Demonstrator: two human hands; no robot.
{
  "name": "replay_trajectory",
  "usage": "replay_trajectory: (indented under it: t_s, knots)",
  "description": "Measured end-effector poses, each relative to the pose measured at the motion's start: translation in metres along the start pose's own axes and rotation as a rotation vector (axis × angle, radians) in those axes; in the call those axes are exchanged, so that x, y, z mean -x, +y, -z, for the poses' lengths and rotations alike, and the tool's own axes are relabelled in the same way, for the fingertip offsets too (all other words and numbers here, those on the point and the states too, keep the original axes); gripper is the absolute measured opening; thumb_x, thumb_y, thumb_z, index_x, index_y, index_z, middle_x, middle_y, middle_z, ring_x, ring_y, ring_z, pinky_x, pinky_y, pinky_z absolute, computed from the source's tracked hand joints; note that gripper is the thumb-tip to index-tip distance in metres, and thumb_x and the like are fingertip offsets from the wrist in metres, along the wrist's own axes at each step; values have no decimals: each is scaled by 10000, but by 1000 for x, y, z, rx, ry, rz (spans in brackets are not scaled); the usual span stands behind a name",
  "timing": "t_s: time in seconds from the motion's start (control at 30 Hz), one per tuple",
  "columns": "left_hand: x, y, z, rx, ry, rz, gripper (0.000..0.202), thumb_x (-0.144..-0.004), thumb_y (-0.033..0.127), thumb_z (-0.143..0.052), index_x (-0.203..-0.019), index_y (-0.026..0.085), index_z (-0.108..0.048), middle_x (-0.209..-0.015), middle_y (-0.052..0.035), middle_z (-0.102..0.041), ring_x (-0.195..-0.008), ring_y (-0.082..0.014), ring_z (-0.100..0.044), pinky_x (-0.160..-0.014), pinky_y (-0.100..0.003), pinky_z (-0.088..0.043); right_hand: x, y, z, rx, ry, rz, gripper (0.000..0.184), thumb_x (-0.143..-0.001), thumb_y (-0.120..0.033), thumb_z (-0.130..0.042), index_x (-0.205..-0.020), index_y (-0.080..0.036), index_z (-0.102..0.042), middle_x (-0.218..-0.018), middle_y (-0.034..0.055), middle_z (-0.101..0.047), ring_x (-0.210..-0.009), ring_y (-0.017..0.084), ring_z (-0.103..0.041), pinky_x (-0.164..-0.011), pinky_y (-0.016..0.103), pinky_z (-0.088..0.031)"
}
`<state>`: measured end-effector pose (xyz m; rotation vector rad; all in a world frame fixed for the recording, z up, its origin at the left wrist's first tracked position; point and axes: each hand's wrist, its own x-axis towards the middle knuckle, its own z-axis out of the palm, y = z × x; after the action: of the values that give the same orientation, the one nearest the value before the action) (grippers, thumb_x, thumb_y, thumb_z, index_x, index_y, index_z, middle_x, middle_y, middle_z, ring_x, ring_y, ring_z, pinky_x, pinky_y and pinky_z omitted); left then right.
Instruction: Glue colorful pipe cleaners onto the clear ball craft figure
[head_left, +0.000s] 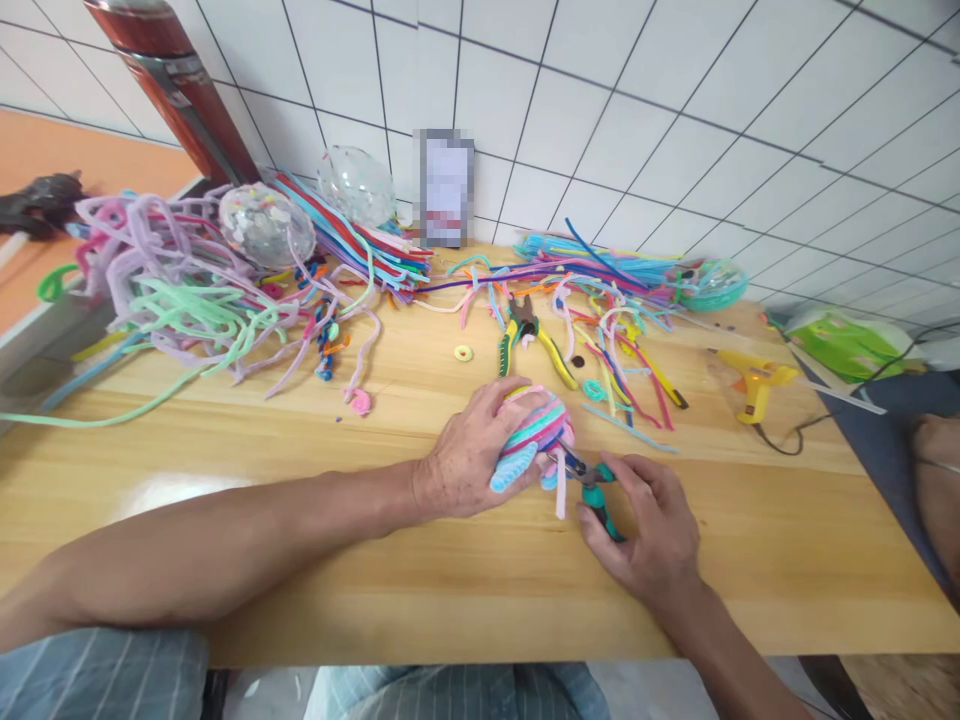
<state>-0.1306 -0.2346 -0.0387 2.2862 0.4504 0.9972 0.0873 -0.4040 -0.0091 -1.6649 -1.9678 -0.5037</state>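
Observation:
My left hand (469, 450) is closed around a ball wrapped in coloured pipe cleaners (534, 425), pink, teal and blue, pressing it against the wooden table (225, 520). My right hand (645, 525) grips small pliers with teal handles (596, 485). The pliers' tip meets a pink pipe-cleaner end hanging from the ball's right side.
Heaps of loose pipe cleaners (187, 290) cover the back of the table, with two clear glittery balls (266, 222). Yellow-handled pliers (525, 340) lie behind the ball. A yellow glue gun (754, 385) with a cord lies at the right. Another person's arm (937, 480) shows at the right edge.

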Motion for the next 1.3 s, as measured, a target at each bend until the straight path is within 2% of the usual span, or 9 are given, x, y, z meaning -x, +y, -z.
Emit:
replay_trajectory:
  t_s: [0.13, 0.33, 0.5, 0.67, 0.9, 1.3]
  knots:
    - [0, 0, 0, 12, -26, 7, 651, -1099, 528, -596, -1673, 285, -408, -1592, -194, -569, -1504, -367, -584, -1148, -564, -615, -2, -2, -3, -40, -4, -19, 626, -984, -296, -724, -1582, -206, -561, -1171, 143, -700, -1019, 305, -719, -827, 447, -676]
    - [1, 2, 5, -10, -52, -35, 736, -1078, 525, -651, -1712, 296, -355, -1607, -210, -544, -1464, -382, -613, -1121, -556, -628, -7, -5, -6, 1, 16, 10, 704, -957, -299, -755, -1621, -210, -539, -1156, 143, -714, -1003, 307, -724, -813, 440, -668]
    - [1, 3, 8, -11, -82, -19, 771, -1064, 519, -675, -1727, 307, -344, -1620, -209, -532, -1464, -384, -612, -1123, -551, -624, -10, -5, -8, 15, 29, 22, 770, -948, -302, -759, -1669, -240, -493, -1163, 138, -722, -1013, 312, -729, -814, 448, -666]
    - [1, 3, 7, -11, -75, -31, 772, -1066, 525, -671, -1728, 314, -336, -1621, -207, -530, -1463, -387, -610, -1117, -557, -627, -12, -5, -10, 21, 34, 45, 738, -974, -305, -743, -1660, -196, -493, -1154, 155, -706, -1016, 312, -720, -823, 445, -665]
    - [0, 4, 8, -21, -87, -31, 747, -1071, 548, -656, -1714, 317, -352, -1622, -199, -537, -1472, -376, -612, -1105, -543, -641, -13, -6, -10, 2, 20, 23, 742, -982, -303, -722, -1679, -227, -480, -1165, 143, -711, -1031, 310, -723, -844, 453, -663]
    - [-2, 5, 7, -34, -58, -61, 721, -1072, 544, -656, -1688, 301, -371, -1587, -202, -551, -1450, -373, -624, -1088, -536, -654, -16, -8, -11, -14, 38, 70, 687, -1009, -262, -717, -1655, -174, -500, -1139, 151, -745, -1017, 297, -739, -853, 433, -660]
